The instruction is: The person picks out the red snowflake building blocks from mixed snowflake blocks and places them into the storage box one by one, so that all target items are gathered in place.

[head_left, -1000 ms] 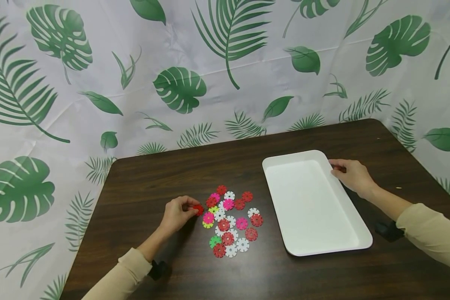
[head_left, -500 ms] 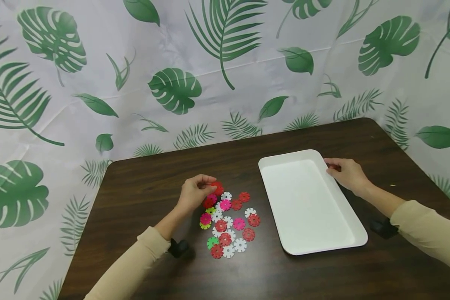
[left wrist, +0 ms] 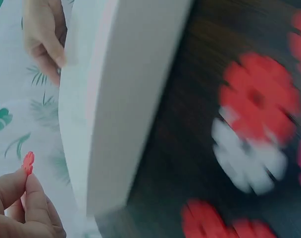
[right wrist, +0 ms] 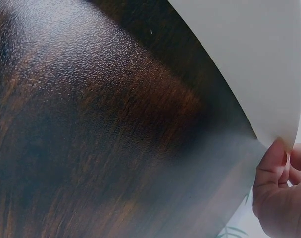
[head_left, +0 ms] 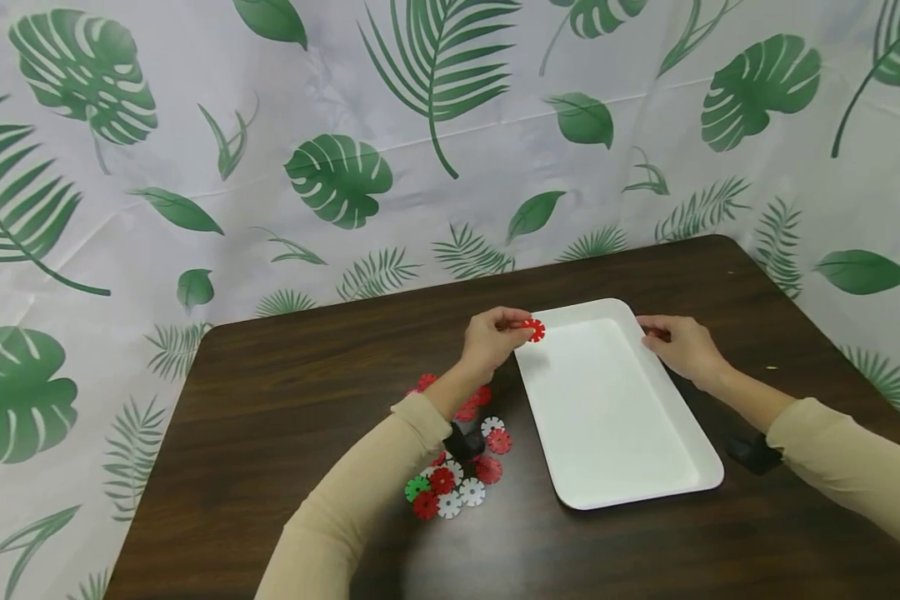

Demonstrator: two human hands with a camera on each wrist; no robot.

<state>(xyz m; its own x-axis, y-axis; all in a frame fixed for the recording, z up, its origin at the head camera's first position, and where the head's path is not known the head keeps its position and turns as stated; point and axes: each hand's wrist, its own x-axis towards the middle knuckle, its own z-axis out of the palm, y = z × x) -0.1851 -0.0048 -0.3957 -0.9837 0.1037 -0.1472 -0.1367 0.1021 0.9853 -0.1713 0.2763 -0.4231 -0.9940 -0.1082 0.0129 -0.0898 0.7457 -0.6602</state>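
In the head view my left hand (head_left: 489, 342) pinches a red notched plastic disc (head_left: 536, 331) between thumb and fingers, over the far left corner of a white tray (head_left: 607, 417). The left wrist view shows that disc (left wrist: 28, 162) edge-on, upright at the fingertips. On the opposite side, my right hand (head_left: 682, 346) holds the tray by its right rim near the far end. Thumb and fingertip meet at the tray's edge (right wrist: 274, 89) in the right wrist view. Inside the tray only its bare white floor shows.
More notched discs lie in a loose, overlapping group left of the tray: red (head_left: 425, 505), white (head_left: 472, 492) and green (head_left: 417, 488) ones show. My left forearm (head_left: 375, 467) hides part of the group. Behind the dark wooden table (head_left: 307, 375) hangs a leaf-print cloth (head_left: 390, 100).
My left hand has lifted a red disc from the far end of the group and carried it right, up to the tray's far left corner. The right hand has stayed at the rim.
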